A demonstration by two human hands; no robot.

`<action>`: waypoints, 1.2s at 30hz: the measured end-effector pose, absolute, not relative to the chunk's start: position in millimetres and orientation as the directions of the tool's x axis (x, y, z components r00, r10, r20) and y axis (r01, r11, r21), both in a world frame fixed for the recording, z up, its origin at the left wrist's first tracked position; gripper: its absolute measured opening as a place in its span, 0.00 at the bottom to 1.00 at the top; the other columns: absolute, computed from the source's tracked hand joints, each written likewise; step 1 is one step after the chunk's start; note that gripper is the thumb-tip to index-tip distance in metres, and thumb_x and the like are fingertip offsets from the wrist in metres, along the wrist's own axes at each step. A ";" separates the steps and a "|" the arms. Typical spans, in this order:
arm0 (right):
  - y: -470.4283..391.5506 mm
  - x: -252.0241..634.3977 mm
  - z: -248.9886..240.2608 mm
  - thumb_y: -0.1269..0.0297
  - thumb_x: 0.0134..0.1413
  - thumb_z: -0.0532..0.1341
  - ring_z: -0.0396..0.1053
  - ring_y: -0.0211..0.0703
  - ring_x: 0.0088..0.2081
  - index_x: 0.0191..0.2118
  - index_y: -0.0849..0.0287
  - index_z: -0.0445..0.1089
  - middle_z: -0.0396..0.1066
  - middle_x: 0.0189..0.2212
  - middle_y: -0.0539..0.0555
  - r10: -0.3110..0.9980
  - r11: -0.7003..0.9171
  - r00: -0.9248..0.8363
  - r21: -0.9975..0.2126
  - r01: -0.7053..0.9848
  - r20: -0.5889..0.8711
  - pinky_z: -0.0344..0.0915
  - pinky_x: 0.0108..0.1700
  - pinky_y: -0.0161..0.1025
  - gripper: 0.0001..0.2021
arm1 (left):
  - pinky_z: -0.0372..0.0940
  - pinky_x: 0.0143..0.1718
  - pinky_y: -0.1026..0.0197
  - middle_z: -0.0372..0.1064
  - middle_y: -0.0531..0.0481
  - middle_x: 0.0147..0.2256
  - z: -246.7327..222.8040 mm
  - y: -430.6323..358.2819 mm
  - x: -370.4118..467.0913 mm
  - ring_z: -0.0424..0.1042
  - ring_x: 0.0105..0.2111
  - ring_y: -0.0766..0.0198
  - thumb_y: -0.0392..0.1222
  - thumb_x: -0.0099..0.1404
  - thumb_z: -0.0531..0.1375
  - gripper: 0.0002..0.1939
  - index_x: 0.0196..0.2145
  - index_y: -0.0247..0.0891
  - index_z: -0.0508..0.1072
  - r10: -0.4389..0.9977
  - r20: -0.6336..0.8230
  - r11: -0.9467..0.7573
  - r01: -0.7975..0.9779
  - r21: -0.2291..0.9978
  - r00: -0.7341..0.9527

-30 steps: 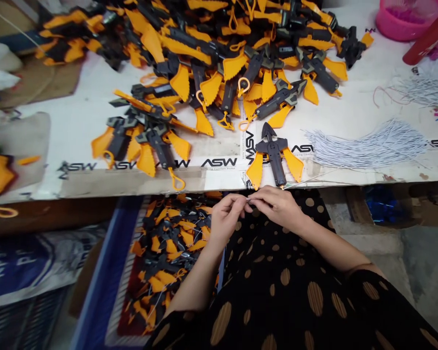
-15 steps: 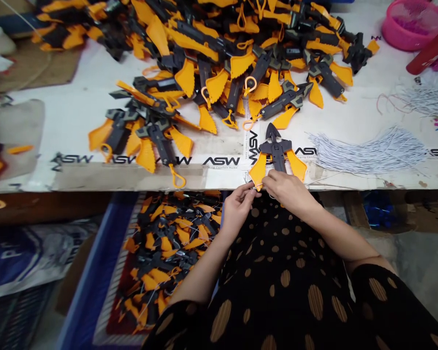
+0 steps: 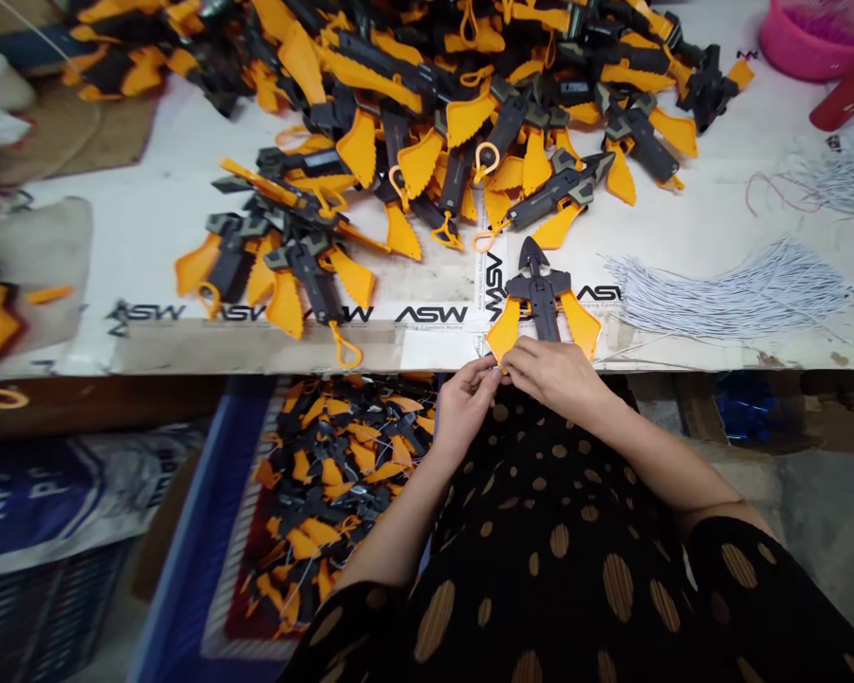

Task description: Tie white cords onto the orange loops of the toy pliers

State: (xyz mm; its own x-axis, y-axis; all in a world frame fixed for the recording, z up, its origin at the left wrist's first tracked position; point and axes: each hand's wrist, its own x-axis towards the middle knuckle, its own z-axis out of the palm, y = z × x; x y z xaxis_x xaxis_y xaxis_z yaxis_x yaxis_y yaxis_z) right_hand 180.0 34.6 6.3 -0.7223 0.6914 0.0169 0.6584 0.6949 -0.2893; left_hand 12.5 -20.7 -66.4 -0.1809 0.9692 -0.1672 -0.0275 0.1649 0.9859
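Left hand (image 3: pixel 468 398) and right hand (image 3: pixel 559 377) reached orange wing (image 3: pixel 503 325).

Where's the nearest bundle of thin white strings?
Head view, right side: the bundle of thin white strings lies on the white-covered table, beyond and right of the right hand.

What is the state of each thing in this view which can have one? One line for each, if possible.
Toy nearest the hands: flat at table edge, orange wings spread
Left hand: fingers closed near a wing tip
Right hand: fingers bent, partly covering the toy
White strings: loose bundle, slightly curved
Toy pile: heaped
Blue crate: open, holding similar toys
Pink basket: upright, open
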 end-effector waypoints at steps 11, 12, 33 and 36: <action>36.4 181.0 9.3 0.63 0.73 0.53 0.69 0.41 0.38 0.43 0.60 0.73 0.73 0.41 0.56 0.749 0.647 -0.662 -0.202 0.736 -0.015 0.51 0.32 0.38 0.12 | 0.64 0.22 0.68 0.79 0.46 0.30 -66.7 -20.8 12.3 0.69 0.20 0.70 0.55 0.60 0.68 0.25 0.47 0.33 0.78 0.970 -0.189 0.186 -0.029 0.982 -0.154; 36.9 180.5 9.3 0.62 0.73 0.53 0.70 0.41 0.37 0.44 0.60 0.73 0.73 0.41 0.55 0.744 0.651 -0.668 -0.205 0.731 -0.019 0.51 0.31 0.38 0.12 | 0.64 0.22 0.68 0.79 0.46 0.30 -66.4 -20.8 12.4 0.69 0.20 0.70 0.55 0.60 0.68 0.25 0.47 0.34 0.78 0.971 -0.188 0.186 -0.029 0.982 -0.151; 31.7 182.0 -8.1 0.67 0.69 0.55 0.71 0.43 0.39 0.50 0.59 0.73 0.73 0.48 0.56 0.713 0.696 -0.690 -0.250 0.673 0.127 0.60 0.36 0.40 0.12 | 0.57 0.19 0.68 0.69 0.55 0.19 -49.5 -39.2 -67.6 0.62 0.16 0.72 0.51 0.57 0.70 0.15 0.29 0.37 0.74 0.941 -0.115 0.068 -0.155 0.986 -0.319; 29.4 182.8 -4.9 0.67 0.67 0.57 0.72 0.45 0.41 0.52 0.60 0.73 0.72 0.51 0.59 0.722 0.683 -0.682 -0.281 0.674 0.117 0.64 0.39 0.41 0.12 | 0.57 0.17 0.68 0.69 0.55 0.19 -45.7 -49.1 -68.9 0.62 0.15 0.71 0.52 0.54 0.72 0.17 0.28 0.37 0.73 0.948 -0.178 0.111 -0.250 0.962 -0.264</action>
